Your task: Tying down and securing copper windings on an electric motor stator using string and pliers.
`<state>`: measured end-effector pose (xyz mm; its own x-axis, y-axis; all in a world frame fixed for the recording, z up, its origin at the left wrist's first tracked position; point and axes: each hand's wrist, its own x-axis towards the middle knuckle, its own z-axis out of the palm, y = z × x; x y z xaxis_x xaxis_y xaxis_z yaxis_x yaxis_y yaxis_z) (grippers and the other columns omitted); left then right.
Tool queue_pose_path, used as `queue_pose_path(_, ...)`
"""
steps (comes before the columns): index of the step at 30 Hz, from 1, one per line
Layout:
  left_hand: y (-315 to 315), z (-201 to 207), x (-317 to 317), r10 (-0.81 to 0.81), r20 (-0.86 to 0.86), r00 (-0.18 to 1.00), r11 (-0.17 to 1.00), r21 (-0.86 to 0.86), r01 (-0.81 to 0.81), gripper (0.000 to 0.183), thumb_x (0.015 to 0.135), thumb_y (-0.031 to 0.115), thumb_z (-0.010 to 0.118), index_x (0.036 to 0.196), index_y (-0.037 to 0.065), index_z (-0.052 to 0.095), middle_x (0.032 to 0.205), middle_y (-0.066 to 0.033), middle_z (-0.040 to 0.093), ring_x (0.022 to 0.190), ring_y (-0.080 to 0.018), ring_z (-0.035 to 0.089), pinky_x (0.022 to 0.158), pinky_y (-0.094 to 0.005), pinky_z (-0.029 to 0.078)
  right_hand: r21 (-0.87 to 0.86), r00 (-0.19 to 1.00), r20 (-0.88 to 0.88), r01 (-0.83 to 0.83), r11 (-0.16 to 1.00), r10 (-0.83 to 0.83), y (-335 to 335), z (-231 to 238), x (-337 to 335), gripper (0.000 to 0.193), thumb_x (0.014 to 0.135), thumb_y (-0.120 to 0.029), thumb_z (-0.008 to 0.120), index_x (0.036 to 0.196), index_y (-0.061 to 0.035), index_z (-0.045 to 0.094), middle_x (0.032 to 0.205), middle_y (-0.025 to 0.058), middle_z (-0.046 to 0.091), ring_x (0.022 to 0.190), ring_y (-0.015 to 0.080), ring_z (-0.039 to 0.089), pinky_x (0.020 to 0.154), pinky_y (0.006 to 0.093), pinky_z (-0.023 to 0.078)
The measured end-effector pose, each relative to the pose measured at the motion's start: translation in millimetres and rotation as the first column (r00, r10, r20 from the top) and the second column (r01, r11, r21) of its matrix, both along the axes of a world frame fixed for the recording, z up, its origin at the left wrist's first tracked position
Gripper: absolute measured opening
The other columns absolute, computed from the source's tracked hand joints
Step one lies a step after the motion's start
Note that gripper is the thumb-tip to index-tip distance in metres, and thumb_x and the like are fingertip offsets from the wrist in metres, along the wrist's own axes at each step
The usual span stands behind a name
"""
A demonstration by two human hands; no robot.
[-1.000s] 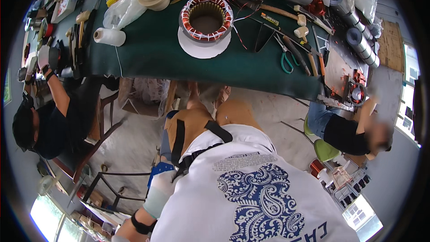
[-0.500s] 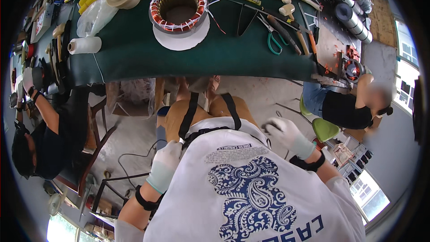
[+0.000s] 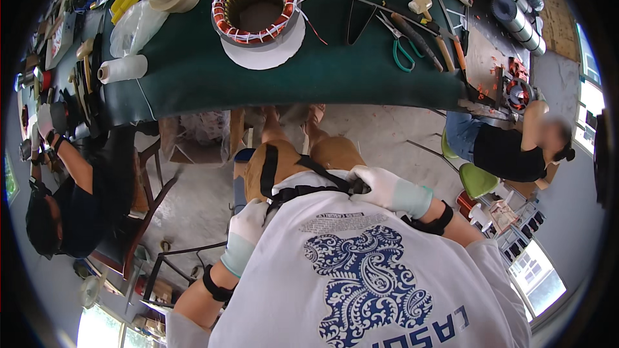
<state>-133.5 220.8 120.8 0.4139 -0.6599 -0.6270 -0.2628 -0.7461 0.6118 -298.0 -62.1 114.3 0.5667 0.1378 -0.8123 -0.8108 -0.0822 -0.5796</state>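
Note:
My left hand [image 3: 247,227], in a white glove with grey fingertips, is closed at the left side of my waist, beside the end of a black belt [image 3: 300,191]. What its fingers hold is hidden against my shirt. At the right front of my waist, my right hand [image 3: 382,189], gloved the same way, is closed with its fingertips on a black strap [image 3: 320,171] that crosses my right thigh and meets the belt. A second black strap [image 3: 269,171] runs down over my left thigh. Both hands are below the table edge.
On the green table [image 3: 284,90] stand a copper-wound stator [image 3: 222,16] on a white disc, a thread spool [image 3: 122,69], scissors [image 3: 403,58] and mallets [image 3: 420,6]. A person [image 3: 77,200] works at the left, another [image 3: 509,142] at the right. A box [image 3: 196,151] sits under the table.
My right hand has moved left and inward from beside my hip to the belt, closing on the strap. That strap now slants more across the thigh. My left hand stays at the waist.

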Motion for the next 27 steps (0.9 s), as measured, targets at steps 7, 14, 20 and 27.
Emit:
queue_pose_path(7,-6.3,-1.8,-0.7,0.004,-0.013,1.000,1.000,0.004,-0.004,0.022,0.093,0.025,0.061,0.090,0.003,0.064,0.087,-0.0175,0.060,0.080,-0.0389,0.064,0.069,-0.0461,0.050,0.003,0.982,0.051,0.180,0.984,-0.179,9.2,-0.9,-13.6,0.048,0.088,-0.031,0.073,0.117,0.0046,0.061,0.107,0.0193,0.068,0.099,0.0276,0.066,0.091,0.0352,0.051)
queue_pose_path(14,-2.1,-13.2,-4.0,-0.015,-0.046,0.999,0.999,0.043,0.017,0.024,0.091,0.027,0.062,0.096,0.003,0.064,0.091,-0.0193,0.062,0.086,-0.0408,0.064,0.072,-0.0472,0.050,0.061,0.985,-0.095,0.150,0.987,-0.144,-3.9,-1.1,-4.7,0.038,0.090,-0.028,0.073,0.111,0.0023,0.062,0.101,0.0087,0.066,0.090,0.0162,0.062,0.086,0.0299,0.049)
queue_pose_path(20,-2.3,-12.1,-8.0,0.015,-0.056,0.998,0.998,0.066,-0.011,0.024,0.091,0.027,0.061,0.096,0.003,0.065,0.092,-0.0192,0.063,0.087,-0.0411,0.064,0.072,-0.0464,0.050,0.239,0.840,-0.115,0.541,0.806,-0.530,0.7,-6.0,-4.9,0.025,0.096,-0.025,0.067,0.108,-0.0037,0.061,0.093,-0.0020,0.060,0.081,0.0056,0.055,0.075,0.0231,0.047)
queue_pose_path(27,-5.0,-9.8,-6.4,0.006,-0.042,0.999,0.998,0.058,-0.003,0.025,0.093,0.028,0.059,0.093,0.003,0.064,0.089,-0.0185,0.062,0.086,-0.0411,0.064,0.074,-0.0469,0.050,-0.134,0.933,-0.220,0.260,0.956,-0.284,-2.2,-6.8,-13.6,0.045,0.097,-0.031,0.066,0.127,0.0016,0.058,0.106,0.0050,0.065,0.091,0.0110,0.061,0.085,0.0255,0.050)
